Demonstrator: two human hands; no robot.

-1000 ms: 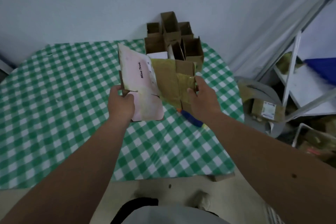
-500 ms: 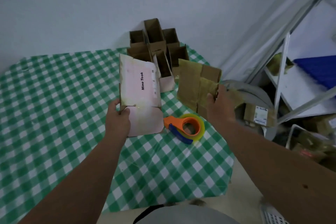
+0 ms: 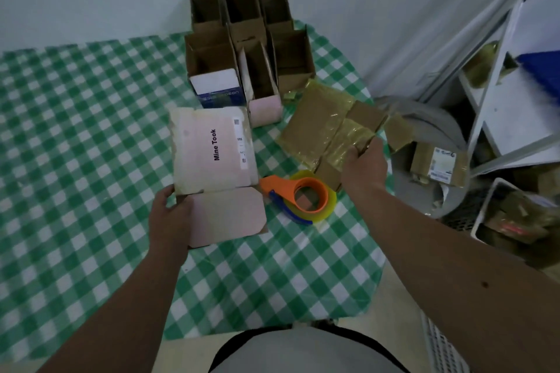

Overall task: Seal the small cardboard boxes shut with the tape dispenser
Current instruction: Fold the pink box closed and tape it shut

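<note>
My left hand (image 3: 169,215) grips the lower left corner of a pink flat box (image 3: 212,154) printed "Mine Took", whose flap hangs open toward me. My right hand (image 3: 363,165) holds a brown taped cardboard box (image 3: 330,127) by its near edge, above the table's right side. Between the two boxes, the orange tape dispenser (image 3: 298,195) with its yellowish roll lies on the green checked tablecloth (image 3: 75,145), untouched.
Several open brown boxes (image 3: 242,24) stand against the wall at the back, with a blue and white box (image 3: 218,88) in front. Right of the table are a grey round bin (image 3: 424,160), a labelled parcel (image 3: 439,165), a white shelf frame (image 3: 497,94) and a crate (image 3: 515,221).
The two boxes have come apart: my right hand carried the brown one rightward and lower, my left lowered the pink one toward the table. The tape dispenser came into sight between them.
</note>
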